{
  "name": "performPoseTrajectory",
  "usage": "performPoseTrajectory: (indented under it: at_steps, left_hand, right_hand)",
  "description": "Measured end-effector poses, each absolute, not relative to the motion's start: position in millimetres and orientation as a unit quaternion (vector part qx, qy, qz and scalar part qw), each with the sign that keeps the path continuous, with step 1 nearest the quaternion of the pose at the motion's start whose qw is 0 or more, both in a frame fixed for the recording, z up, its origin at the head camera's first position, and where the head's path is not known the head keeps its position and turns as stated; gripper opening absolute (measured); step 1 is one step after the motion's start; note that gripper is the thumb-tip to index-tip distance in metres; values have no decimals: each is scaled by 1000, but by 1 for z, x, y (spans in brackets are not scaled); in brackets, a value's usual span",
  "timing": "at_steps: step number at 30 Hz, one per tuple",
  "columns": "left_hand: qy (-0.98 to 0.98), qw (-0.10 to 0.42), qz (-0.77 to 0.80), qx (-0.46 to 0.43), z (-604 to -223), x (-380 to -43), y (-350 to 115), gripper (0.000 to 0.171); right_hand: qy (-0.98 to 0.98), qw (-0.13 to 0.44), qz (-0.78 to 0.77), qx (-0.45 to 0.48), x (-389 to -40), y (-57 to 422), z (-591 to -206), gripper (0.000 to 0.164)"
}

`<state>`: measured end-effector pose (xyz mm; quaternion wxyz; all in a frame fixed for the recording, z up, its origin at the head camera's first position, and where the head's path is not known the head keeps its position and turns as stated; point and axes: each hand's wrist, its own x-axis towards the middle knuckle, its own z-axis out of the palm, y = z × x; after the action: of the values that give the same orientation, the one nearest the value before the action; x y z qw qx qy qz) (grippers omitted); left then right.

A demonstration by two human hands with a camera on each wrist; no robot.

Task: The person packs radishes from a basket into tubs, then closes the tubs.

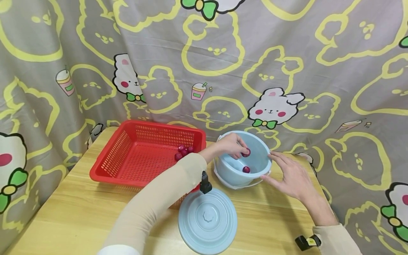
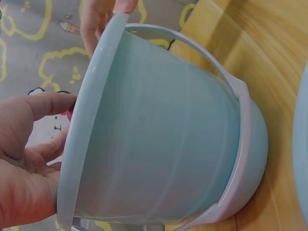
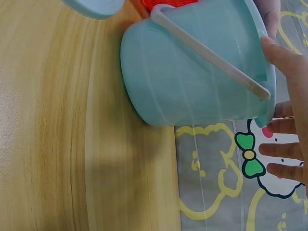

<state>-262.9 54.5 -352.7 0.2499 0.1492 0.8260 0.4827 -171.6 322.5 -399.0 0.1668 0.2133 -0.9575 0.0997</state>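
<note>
our right hand (image 1: 294, 177) spreads against the bucket (image 1: 234, 174), our left hand (image 1: 233, 145) pinches a plum (image 1: 246, 153); a high drop could bruise it.

- One red basket (image 1: 137, 161)
- One light-blue bucket (image 1: 234, 173), with one pale handle (image 3: 207, 51)
- One light-blue lid (image 1: 208, 232)
- Six small dark-red balls (image 1: 246, 169) visible: four in the basket, one low in the bucket, one at the left hand (image 1: 232, 146); an arm may hide more
- Two hands, counting the right hand (image 1: 291, 177)
- Two black wrist devices (image 1: 205, 183)
- One wooden surface (image 1: 63, 209)
</note>
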Motion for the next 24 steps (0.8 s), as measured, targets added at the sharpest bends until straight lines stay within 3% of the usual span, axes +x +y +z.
performPoseTrajectory:
  at_steps: [24]
  left_hand:
    - [807,252,503,177,-335,-262,6,27]
  right_hand:
    - [-956,165,106,218,-173,323,-399,77]
